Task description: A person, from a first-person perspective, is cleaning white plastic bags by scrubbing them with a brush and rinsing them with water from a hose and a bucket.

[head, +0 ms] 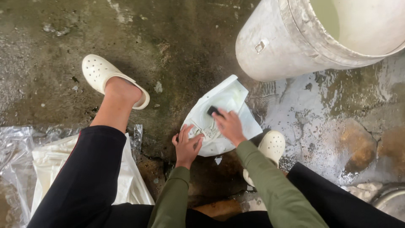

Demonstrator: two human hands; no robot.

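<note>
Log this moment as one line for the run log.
left hand: pressing white cloth flat on wet floor | right hand: grip on small dark brush, on cloth | white bucket: beside

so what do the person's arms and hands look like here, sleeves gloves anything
Both arms wear long olive-green sleeves of plain cloth, loose and creased, ending at the wrists. The left hand and right hand are bare: no gloves, and no rings, watch or bands that can be made out. The sleeves show no visible markings or print.

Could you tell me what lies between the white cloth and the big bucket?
Only bare wet concrete floor separates white cloth from bucket, in the head view.
</note>
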